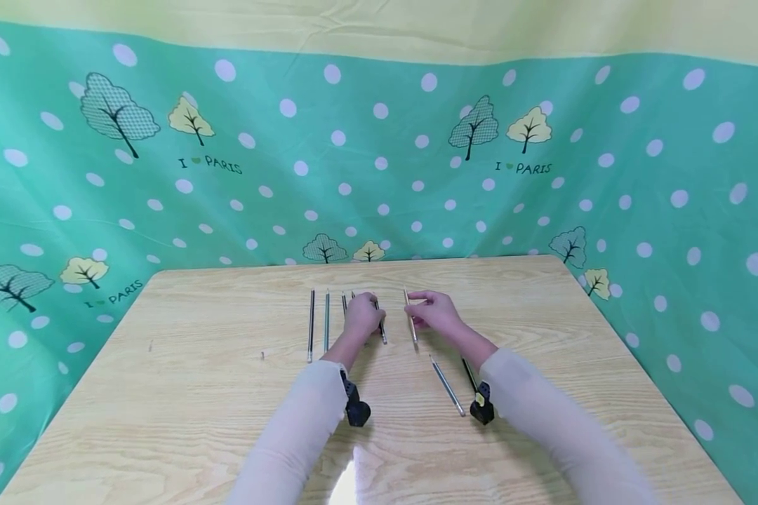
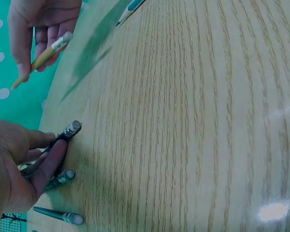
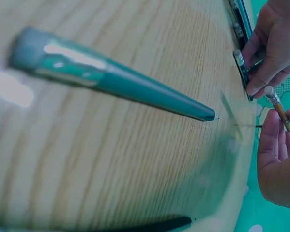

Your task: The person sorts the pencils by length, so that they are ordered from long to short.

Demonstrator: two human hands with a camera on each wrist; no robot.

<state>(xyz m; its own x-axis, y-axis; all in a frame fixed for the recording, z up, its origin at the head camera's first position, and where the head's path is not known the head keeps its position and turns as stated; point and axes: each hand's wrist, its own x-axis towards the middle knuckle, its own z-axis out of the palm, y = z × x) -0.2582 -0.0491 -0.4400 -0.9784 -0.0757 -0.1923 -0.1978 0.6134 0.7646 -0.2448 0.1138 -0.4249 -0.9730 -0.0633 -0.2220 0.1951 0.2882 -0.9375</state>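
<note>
My left hand (image 1: 364,315) pinches a dark pencil (image 1: 381,326) near the table's back; in the left wrist view the thumb and a finger sit on either side of this dark pencil (image 2: 72,130). To its right, my right hand (image 1: 439,313) holds a yellow pencil (image 1: 411,321) by its side, eraser end toward me. The right wrist view shows the yellow pencil (image 3: 280,110) raised off the table. Left of my left hand lie a black pencil (image 1: 311,326), a teal pencil (image 1: 327,319) and more dark pencils (image 1: 344,303), partly hidden by the hand.
Nearer me, a blue-green pencil (image 1: 447,386) lies slanted on the wooden table (image 1: 183,393). Beside it a dark pencil (image 1: 469,372) is partly covered by my right forearm. A green dotted cloth (image 1: 379,140) hangs behind the table's back edge and along its sides.
</note>
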